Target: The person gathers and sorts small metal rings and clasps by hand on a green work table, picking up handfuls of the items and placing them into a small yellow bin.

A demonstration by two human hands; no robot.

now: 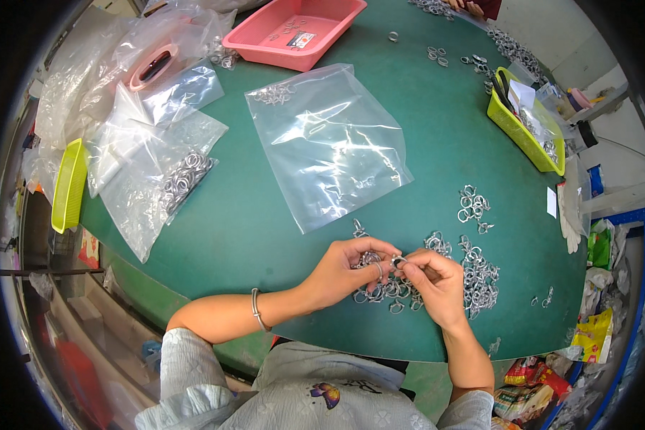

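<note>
My left hand (342, 266) and my right hand (441, 288) meet above the near edge of the green table. Pinched between their fingertips is a small silvery metal ring (398, 261) with a dark spot; its finer detail is too small to make out. More rings show behind and among the fingers of the left hand. Under both hands lies a loose pile of silvery metal rings (396, 292). A second pile of rings (481, 284) sits just right of my right hand, with a smaller group of rings (473, 205) beyond it.
A clear plastic bag (330, 154) with some rings lies mid-table. Farther back stands a pink tray (290, 32). At left are a bag of rings (183, 183) and a yellow-green basket (69, 186); another yellow-green basket (527, 136) is at right. Another person's hand (473, 7) appears at the far edge.
</note>
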